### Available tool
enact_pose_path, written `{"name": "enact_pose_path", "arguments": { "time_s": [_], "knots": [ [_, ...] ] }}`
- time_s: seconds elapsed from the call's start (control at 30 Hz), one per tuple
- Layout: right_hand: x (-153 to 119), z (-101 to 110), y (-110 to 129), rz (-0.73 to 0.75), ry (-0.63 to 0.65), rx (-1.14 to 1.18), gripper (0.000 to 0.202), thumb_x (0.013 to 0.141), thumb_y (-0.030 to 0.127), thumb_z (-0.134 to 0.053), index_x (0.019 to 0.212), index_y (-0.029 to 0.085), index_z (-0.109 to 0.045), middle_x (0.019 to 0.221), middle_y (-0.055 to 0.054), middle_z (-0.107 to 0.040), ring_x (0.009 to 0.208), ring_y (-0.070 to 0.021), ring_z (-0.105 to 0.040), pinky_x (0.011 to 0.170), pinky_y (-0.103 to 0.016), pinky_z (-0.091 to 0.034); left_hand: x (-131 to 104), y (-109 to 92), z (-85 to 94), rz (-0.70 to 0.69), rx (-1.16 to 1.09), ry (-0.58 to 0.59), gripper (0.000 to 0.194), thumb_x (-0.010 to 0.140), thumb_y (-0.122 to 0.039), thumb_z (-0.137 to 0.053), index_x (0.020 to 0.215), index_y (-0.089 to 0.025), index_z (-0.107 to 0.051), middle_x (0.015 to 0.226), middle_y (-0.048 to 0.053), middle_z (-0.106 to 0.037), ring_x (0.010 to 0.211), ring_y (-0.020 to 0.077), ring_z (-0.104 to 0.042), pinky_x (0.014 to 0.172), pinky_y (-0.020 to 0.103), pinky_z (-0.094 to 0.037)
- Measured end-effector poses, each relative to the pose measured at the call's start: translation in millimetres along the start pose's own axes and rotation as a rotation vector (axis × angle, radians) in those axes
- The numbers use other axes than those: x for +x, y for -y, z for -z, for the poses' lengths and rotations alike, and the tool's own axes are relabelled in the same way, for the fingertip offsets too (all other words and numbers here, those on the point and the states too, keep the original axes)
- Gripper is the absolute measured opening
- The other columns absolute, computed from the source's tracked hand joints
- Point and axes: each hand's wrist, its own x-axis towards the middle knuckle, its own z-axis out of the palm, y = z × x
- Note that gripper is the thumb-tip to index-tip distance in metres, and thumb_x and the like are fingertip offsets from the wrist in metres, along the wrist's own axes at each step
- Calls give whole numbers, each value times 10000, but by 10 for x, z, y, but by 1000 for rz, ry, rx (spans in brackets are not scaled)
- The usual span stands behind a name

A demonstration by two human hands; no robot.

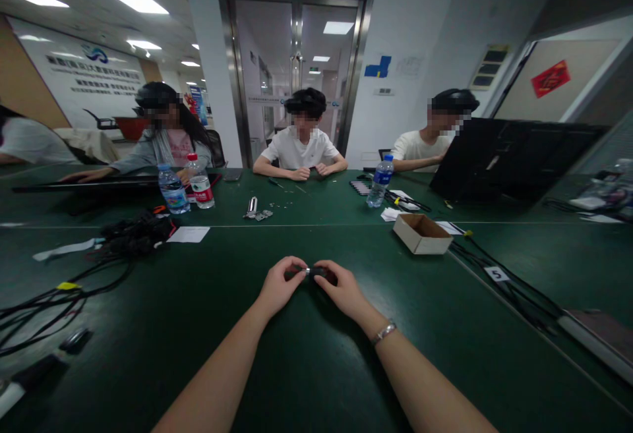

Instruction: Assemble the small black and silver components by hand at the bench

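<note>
Between my two hands, just above the middle of the green table (208, 347), is a small dark cylinder with a silver band (308, 271); its exact kind cannot be made out. The thumb and fingers of my left hand (281, 288) pinch its left end. My right hand (343, 289), with a metal-banded bracelet (384, 332) at the wrist, grips the black right end. Fingers cover much of the cylinder on both sides. It lies roughly level, crosswise in front of me.
An open cardboard box (420, 243) stands to the right, beside black cables (524, 304). Left are tangled black cables (99, 281) and white paper (189, 234). Small metal pieces (257, 213) and water bottles (380, 182) stand farther off. Several people sit opposite.
</note>
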Motion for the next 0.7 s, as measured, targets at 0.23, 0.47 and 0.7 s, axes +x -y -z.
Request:
{"name": "enact_pose_path", "arguments": {
  "time_s": [0.23, 0.47, 0.7],
  "knots": [
    [1, -12, -37, 8, 8, -15, 265, 810, 272, -591, 1060, 198, -634, 883, -25, -656, 748, -141, -571, 706, -278, -456, -19, -20, -21, 143, 183, -9, 425, 855, -560, -395, 841, -196, -613, 809, 32, -644, 745, 182, -584, 678, 291, -430],
    [0, -5, 4, 5, 15, -6, 257, 813, 265, -581, 1054, 192, -634, 880, -24, -655, 750, -137, -574, 704, -275, -459, -37, -64, -22, 152, 277, 49, 406, 871, -533, -358, 823, -208, -596, 812, 20, -640, 735, 167, -576, 659, 266, -412],
    [0, -7, -18, 4, 5, -7, 261, 812, 284, -583, 1051, 195, -635, 841, -21, -648, 717, -138, -571, 680, -276, -459, -15, 18, -9, 74, 106, 47, 236, 849, -380, -476, 972, -226, -607, 970, 28, -650, 875, 176, -593, 771, 286, -450]
  ]
}}
